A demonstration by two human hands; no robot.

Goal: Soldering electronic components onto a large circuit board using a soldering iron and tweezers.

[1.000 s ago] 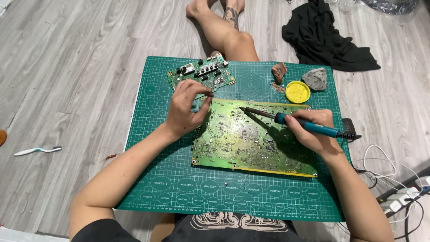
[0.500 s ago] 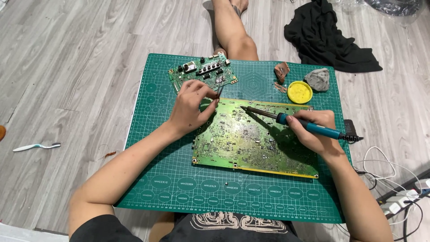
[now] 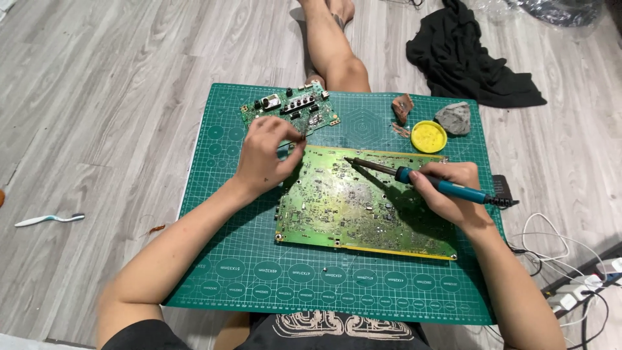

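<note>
A large green circuit board [image 3: 363, 207] lies on a green cutting mat [image 3: 259, 272] on the floor. My right hand [image 3: 447, 191] grips a blue-handled soldering iron [image 3: 447, 186], and its dark tip touches the board's upper middle. My left hand [image 3: 265, 155] rests at the board's top left corner. Its fingertips are pinched on what looks like a thin wire [image 3: 302, 138]; I cannot make out more of it.
A smaller green board [image 3: 291, 110] lies at the mat's far edge. A yellow round tin [image 3: 429, 136], a grey lump [image 3: 453, 118] and a brown piece [image 3: 403, 107] sit far right. Black cloth [image 3: 466, 58], my leg [image 3: 337, 52], a toothbrush [image 3: 48, 219], and cables with a power strip [image 3: 583, 288] are around.
My left hand's fingers have curled into a tighter pinch at the board's corner. The soldering iron stays at about the same spot on the board. The view has shifted slightly.
</note>
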